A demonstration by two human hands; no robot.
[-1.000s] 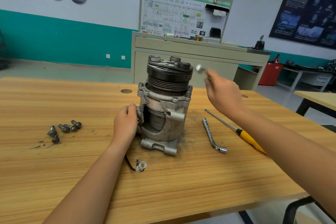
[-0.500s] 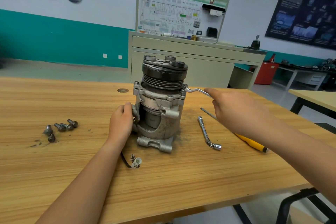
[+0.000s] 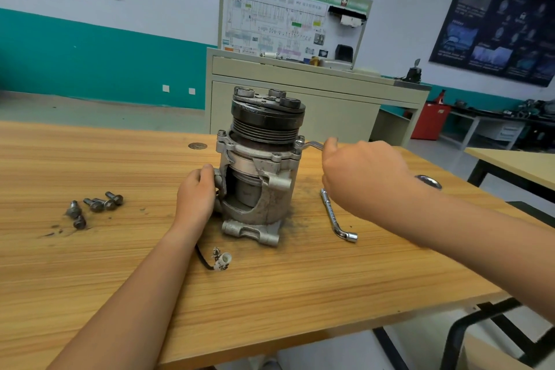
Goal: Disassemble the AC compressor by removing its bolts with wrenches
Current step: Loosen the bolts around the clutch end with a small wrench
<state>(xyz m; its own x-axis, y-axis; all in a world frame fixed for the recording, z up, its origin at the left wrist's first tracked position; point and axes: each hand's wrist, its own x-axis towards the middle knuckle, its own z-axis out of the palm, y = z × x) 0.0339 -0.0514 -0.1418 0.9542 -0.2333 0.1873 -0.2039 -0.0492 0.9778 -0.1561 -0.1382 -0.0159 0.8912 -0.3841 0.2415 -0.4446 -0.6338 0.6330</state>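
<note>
compressor (image 3: 261, 177) stands upright mid-worktop (image 3: 120, 279) | our left hand (image 3: 195, 192) grips its left side, fingers curled on housing | our right hand (image 3: 360, 171) holds wrench (image 3: 312, 145), far end on upper-right flange bolt (image 3: 299, 141) | loose bolts (image 3: 96, 204) lie well left | L-wrench (image 3: 336, 216) lies just right of compressor

One grey metal AC compressor (image 3: 273, 198) with a black ribbed pulley, upright in the middle of the wooden worktop (image 3: 300, 294). Loose grey flanged bolts (image 3: 95, 205) towards the left edge: I make it five. Wrenches, two: a thin silver offset wrench (image 3: 313, 145) at the compressor's flange, a chrome L-shaped socket wrench (image 3: 335, 215) flat towards the right edge. One white connector plug (image 3: 223, 258) nearer the front edge
</note>
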